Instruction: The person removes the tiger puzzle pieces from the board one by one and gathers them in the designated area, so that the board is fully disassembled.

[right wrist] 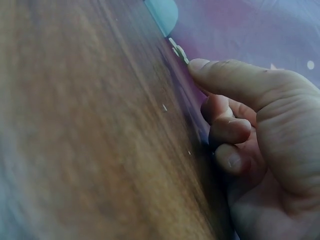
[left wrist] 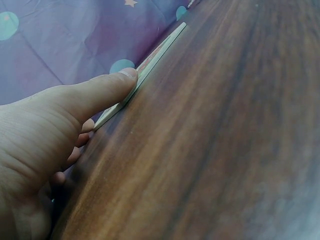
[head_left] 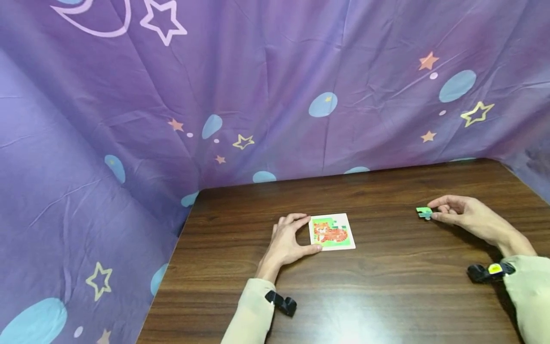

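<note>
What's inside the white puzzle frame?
Inside the puzzle frame: an orange animal picture on green, with a white gap toward its upper right. The left hand covers bits of its edge; anything underneath is hidden.

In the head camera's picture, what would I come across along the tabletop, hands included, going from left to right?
The left hand, the square puzzle with an orange animal picture, the small green puzzle piece, the right hand.
</note>
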The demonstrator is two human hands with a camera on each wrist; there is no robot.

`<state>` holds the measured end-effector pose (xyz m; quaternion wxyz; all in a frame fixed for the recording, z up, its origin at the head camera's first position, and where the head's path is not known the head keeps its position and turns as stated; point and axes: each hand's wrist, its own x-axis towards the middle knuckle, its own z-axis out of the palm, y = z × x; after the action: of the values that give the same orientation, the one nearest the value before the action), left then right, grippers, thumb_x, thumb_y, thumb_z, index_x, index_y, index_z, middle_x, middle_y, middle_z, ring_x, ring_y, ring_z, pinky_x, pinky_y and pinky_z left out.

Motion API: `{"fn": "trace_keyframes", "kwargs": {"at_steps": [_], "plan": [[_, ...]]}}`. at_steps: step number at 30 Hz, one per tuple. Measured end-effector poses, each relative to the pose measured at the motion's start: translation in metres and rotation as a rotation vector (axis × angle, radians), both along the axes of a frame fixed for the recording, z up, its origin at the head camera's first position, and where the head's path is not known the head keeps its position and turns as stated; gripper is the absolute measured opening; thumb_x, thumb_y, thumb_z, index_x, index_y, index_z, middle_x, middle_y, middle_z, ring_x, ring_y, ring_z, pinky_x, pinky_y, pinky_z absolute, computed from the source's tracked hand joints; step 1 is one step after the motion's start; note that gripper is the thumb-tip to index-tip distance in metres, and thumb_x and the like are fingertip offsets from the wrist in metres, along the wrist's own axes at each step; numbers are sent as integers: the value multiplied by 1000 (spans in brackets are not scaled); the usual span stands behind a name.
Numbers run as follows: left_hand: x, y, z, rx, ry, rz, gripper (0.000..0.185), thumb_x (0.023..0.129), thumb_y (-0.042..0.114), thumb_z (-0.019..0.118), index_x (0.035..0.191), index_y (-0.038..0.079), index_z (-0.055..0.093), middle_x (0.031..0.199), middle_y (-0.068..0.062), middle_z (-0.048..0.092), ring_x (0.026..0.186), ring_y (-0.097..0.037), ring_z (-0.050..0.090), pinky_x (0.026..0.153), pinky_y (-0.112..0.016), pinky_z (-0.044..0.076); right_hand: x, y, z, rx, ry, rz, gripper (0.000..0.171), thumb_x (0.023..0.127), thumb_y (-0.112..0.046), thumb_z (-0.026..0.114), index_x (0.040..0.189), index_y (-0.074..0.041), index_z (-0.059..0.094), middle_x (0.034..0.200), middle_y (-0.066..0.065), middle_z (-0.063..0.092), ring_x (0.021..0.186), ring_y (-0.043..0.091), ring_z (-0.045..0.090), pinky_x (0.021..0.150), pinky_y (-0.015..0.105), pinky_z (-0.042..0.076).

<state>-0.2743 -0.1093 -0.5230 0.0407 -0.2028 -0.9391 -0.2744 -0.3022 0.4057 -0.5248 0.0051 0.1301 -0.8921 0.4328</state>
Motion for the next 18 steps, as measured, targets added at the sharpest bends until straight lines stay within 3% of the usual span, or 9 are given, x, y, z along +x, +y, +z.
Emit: {"fn": "trace_keyframes", "kwargs": {"at_steps": [10, 18], "plan": [[0, 3, 2, 3, -4, -2, 91, 83, 57, 95, 160, 19, 63, 164, 4, 56, 145, -22, 50, 114, -47, 40, 0, 3, -3, -19, 28, -9, 28, 106, -13, 78, 129, 0, 71, 88, -9, 66, 80, 0, 59, 67, 23, 47], [1, 0, 1, 2, -9, 5, 91, 83, 58, 94, 160, 20, 63, 165, 4, 55, 146, -23, 49, 118, -53, 39, -1, 0, -2, 45, 41, -17, 30, 108, -19, 76, 132, -1, 72, 90, -7, 66, 81, 1, 57, 68, 23, 44]]}}
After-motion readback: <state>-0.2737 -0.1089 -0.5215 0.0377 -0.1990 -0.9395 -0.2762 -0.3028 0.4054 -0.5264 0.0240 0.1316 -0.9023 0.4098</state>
